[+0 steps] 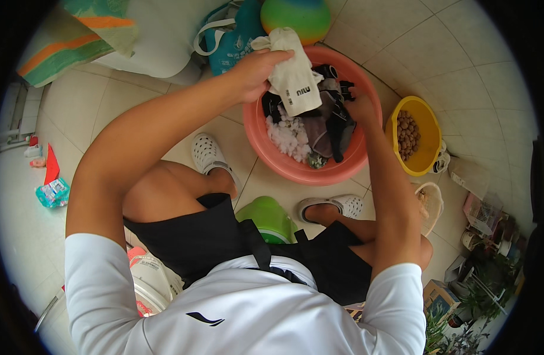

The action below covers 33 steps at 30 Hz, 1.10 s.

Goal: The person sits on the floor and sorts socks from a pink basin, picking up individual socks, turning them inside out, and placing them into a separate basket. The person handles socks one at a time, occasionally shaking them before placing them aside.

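Note:
My left hand [258, 74] grips a bundle of cream fabric, seemingly socks [295, 75], with dark lettering, its thumb lying on top. The bundle is held over the left back part of a round pink plastic basin [278, 165]. Inside the basin lie dark garments [325, 120], some black with pale lettering, beside a fluffy white item [290, 137] and a small patterned cloth piece [317, 160]. My right hand [361, 106] reaches in at the basin's right side, its fingertips at a small black cloth item [346, 90]; whether they close on it is unclear.
Right of the basin stands a yellow tub [433, 133] of brown, nut-like things. A teal bag [230, 49] and a multicoloured ball [295, 20] are behind the basin. A green plastic object [266, 213] sits between my feet. Potted plants [480, 297] and boxes stand lower right.

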Tool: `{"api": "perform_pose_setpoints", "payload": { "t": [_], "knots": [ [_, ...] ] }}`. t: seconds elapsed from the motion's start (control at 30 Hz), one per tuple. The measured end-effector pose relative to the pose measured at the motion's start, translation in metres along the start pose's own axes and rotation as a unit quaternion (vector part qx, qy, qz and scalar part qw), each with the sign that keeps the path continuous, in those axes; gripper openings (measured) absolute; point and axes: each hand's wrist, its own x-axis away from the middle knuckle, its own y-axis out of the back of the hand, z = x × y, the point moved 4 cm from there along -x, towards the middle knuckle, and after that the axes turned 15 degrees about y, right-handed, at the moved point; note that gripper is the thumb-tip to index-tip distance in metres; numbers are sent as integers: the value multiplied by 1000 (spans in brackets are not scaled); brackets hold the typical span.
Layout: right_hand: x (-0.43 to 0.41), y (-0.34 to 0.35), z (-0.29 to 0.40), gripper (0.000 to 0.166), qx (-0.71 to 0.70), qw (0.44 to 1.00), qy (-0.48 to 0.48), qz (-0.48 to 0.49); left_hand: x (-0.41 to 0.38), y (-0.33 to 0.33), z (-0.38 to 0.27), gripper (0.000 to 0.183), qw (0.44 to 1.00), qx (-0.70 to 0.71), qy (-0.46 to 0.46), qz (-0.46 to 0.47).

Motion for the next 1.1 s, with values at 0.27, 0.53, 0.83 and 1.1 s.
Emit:
{"api": "perform_pose_setpoints", "payload": {
  "t": [0.27,0.53,0.83,1.1],
  "knots": [
    [-4,-7,-29,28,-230,960,-113,111,5,29,13,38,985,-90,76,-123],
    [-9,129,91,14,-516,849,-107,37,-6,8,24,54,977,-208,40,-18],
    [0,209,211,26,-48,997,49,-46,30,-67,11,67,968,-226,-23,106],
    [10,223,213,18,-197,975,41,97,48,-84,16,30,936,-330,-5,123]
  ]
}}
